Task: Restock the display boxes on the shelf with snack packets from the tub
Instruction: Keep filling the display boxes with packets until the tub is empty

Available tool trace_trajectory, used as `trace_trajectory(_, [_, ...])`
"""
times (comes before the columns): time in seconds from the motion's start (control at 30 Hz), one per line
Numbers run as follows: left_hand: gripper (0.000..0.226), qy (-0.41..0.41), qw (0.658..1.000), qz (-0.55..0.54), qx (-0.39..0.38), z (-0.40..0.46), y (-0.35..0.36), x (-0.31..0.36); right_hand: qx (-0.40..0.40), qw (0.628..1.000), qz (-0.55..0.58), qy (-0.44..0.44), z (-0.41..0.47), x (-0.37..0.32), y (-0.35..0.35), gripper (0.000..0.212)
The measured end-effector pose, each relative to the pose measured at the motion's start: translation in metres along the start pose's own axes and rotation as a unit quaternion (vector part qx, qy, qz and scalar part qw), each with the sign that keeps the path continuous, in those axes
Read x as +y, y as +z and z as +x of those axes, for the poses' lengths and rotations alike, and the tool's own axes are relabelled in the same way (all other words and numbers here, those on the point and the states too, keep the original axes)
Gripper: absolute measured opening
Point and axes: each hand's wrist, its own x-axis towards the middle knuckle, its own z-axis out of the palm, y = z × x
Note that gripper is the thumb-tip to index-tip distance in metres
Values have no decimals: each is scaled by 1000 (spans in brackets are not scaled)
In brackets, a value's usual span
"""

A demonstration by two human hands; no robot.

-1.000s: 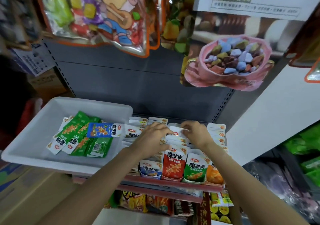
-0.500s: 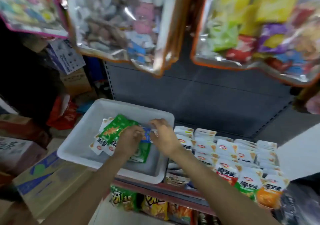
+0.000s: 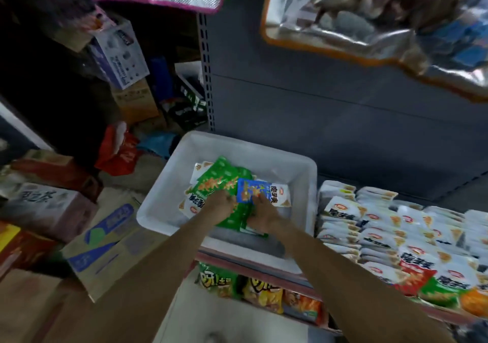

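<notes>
A grey metal back panel (image 3: pixel 330 110) rises behind the shelf (image 3: pixel 237 259), and clear bags of sweets (image 3: pixel 369 12) hang across the top of the view; to the left, in the dim part of the shop, cardboard boxes (image 3: pixel 87 239) are stacked on the floor. A white tub (image 3: pixel 301 176) sits on the shelf at its left end, and both hands are down inside it among the snack packets; the left hand (image 3: pixel 220 206) lies over the green packets (image 3: pixel 219 181) with its fingers curled onto them, though whether it truly grips one cannot be told through the blur; the right hand (image 3: pixel 262 217) rests just beside it, its fingertips touching the lower edge of a blue packet (image 3: pixel 254 191) that lies on top of the pile, and whether they pinch it cannot be told either. Just to the right of the tub, the display boxes (image 3: pixel 396 237) stand on the same shelf, filled with rows of white-topped packets with red, green and orange fronts; on the shelf below, bags of crisps (image 3: pixel 260 290) show beneath the red edge.
</notes>
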Motion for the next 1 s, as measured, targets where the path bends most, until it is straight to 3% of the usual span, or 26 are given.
trace_trajectory(0.07, [26, -26, 999, -39, 1, -5, -1, 5, 15, 999, -38, -14, -4, -1, 4, 71])
trace_trajectory(0.27, [14, -88, 987, -131, 19, -11, 0, 4, 20, 1000, 9, 1, -23, -5, -5, 37])
trace_trajectory(0.37, [18, -93, 985, -129, 73, -15, -3, 2, 71, 995, 59, -22, -33, -12, -20, 40])
trace_trajectory(0.5, [16, -73, 948, -266, 160, -23, -10, -3, 173, 975, 138, -3, -46, -14, -35, 64])
trace_trajectory(0.57, [17, -57, 923, -338, 171, -30, -15, -1, 222, 950, 219, 21, -53, -16, -45, 75])
trace_trajectory(0.67, [19, -31, 921, -353, 161, -42, -19, 19, 297, 885, 358, 20, -68, -11, -66, 79])
trace_trajectory(0.83, [7, 57, 909, -398, 115, -71, 0, 83, 344, 801, 489, -21, -116, 22, -96, 32])
trace_trajectory(1.0, [9, 160, 929, -327, 72, -90, 47, 144, 416, 753, 507, -58, -181, 81, -136, 21])
